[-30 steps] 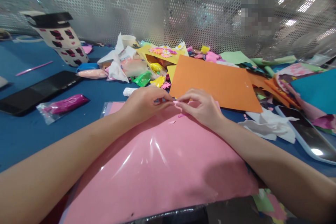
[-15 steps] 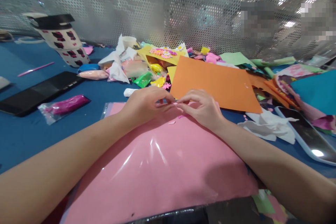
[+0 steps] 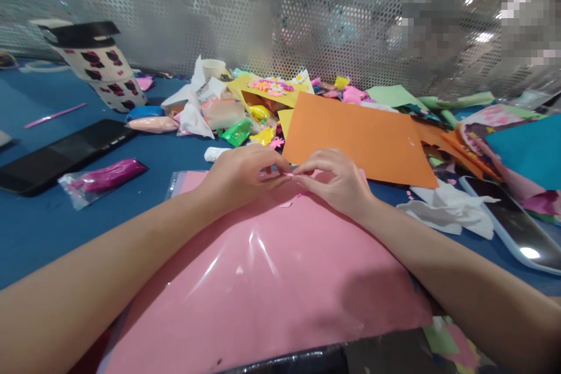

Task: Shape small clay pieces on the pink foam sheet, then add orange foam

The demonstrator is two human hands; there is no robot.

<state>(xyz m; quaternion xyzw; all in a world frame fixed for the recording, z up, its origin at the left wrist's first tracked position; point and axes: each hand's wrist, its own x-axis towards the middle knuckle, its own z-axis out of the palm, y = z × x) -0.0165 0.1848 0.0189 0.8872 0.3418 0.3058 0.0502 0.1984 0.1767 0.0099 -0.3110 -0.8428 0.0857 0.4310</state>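
Both hands meet over the far part of a pink sheet in a clear plastic sleeve [image 3: 272, 269]. Between the pinched fingertips of my left hand [image 3: 243, 170] and my right hand [image 3: 336, 178] is a tiny pale pink piece [image 3: 290, 175]. Its exact kind is too small to make out. Just below the fingertips, a small pink scrap [image 3: 286, 205] and a magenta bit [image 3: 299, 195] lie on the sleeve. Beyond my right hand an orange sheet [image 3: 355, 137] lies tilted on other craft materials.
Bagged coloured clay, including a magenta pack [image 3: 114, 176] and a green pack [image 3: 237, 132], lies about. A patterned cup [image 3: 105, 70] and a black phone [image 3: 65, 152] are at left. Crumpled tissue [image 3: 456, 210] and another phone [image 3: 521, 225] lie right, before a perforated metal panel [image 3: 245, 17].
Both hands keep their pinch at nearly the same spot, with only a slight shift of the fingers. The whole view has moved a little; the pale pink piece shows slightly more.
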